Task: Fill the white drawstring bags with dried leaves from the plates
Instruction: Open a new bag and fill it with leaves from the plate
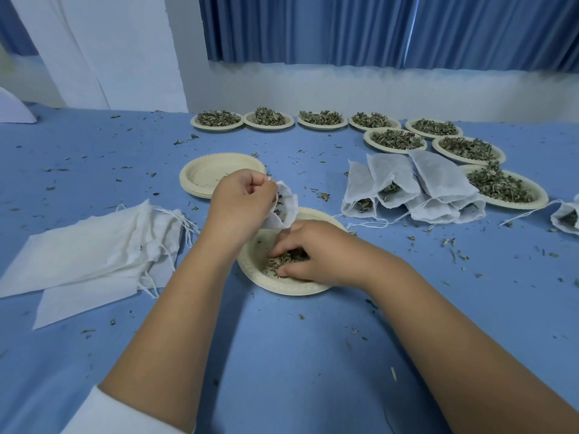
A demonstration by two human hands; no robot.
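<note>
My left hand (241, 202) pinches the rim of a white drawstring bag (286, 203) and holds it open over the far side of a cream paper plate (260, 277). Some dried leaves show inside the bag. My right hand (308, 253) lies in that plate with its fingers curled round a small heap of dried leaves (280, 260). A pile of flat empty bags (94, 249) lies to the left. Several filled bags (416, 189) lie in a heap to the right.
A stack of empty plates (216, 172) stands behind my left hand. Several plates heaped with dried leaves (269, 119) line the back and right of the blue table (282, 355). Another filled bag (567, 217) lies at the right edge. Leaf crumbs are scattered all over.
</note>
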